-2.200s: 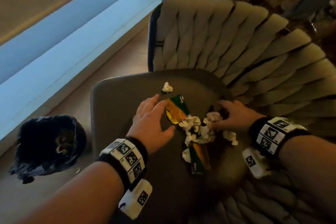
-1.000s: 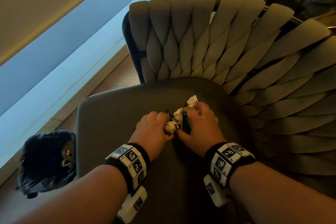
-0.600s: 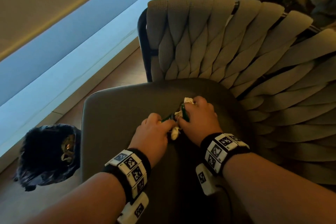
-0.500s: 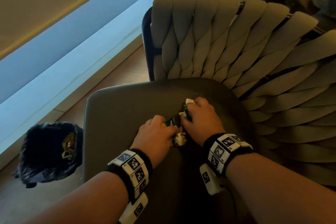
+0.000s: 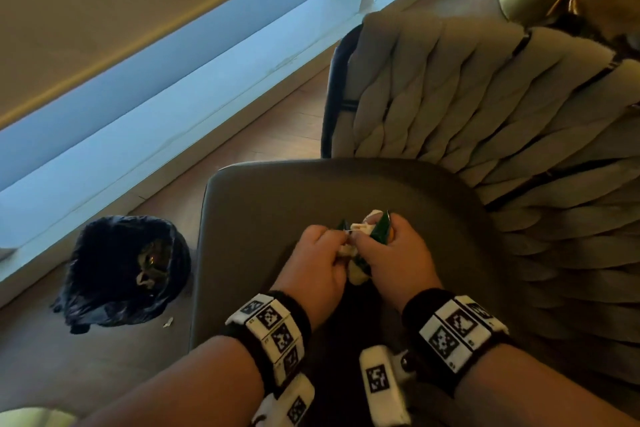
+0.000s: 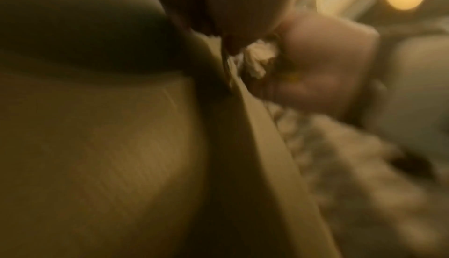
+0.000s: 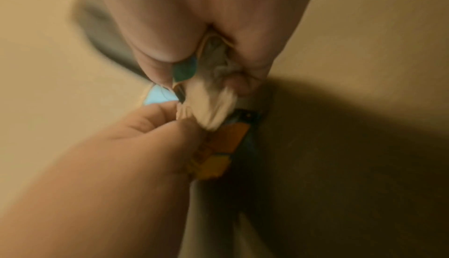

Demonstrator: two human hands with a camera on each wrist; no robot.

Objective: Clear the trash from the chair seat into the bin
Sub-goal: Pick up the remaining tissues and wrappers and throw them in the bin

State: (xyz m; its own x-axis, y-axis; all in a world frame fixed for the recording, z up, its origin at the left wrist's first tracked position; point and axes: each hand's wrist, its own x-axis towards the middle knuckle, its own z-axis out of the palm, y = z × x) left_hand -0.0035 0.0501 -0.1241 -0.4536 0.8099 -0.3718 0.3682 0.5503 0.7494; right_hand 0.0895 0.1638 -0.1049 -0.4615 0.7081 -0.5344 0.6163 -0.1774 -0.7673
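Nearest the camera, two bare forearms reach forward, each wrist wrapped in a black band carrying white blocks printed with square coded markers. The left hand (image 5: pixel 317 265) and the right hand (image 5: pixel 398 262) meet knuckle to knuckle over the middle of the grey chair seat (image 5: pixel 263 218), both with fingers curled in around one shared bundle of trash. That bundle is made of crumpled white tissue (image 5: pixel 356 272) and a green and orange snack wrapper (image 5: pixel 381 230); bits of both stick out above and below the hands.

The right wrist view, though blurred, shows the left hand's fingers (image 7: pixel 155 116) pinching the tissue (image 7: pixel 209 104) while the orange part of the wrapper (image 7: pixel 218 152) hangs under it. In the left wrist view a scrap of tissue (image 6: pixel 258 58) shows against the clenched right hand (image 6: pixel 323 62); the rest is too smeared to read.

To the left of the seat, on the wooden floor (image 5: pixel 242 135), stands a small bin (image 5: pixel 121 270) lined with a black bag, with some rubbish already inside. A tiny white scrap (image 5: pixel 168 322) lies on the floor between bin and chair.

Behind the seat rises the chair's backrest (image 5: pixel 450 97) of thick braided beige padding. Beyond it, a pale window frame (image 5: pixel 173 87) runs along the wall.
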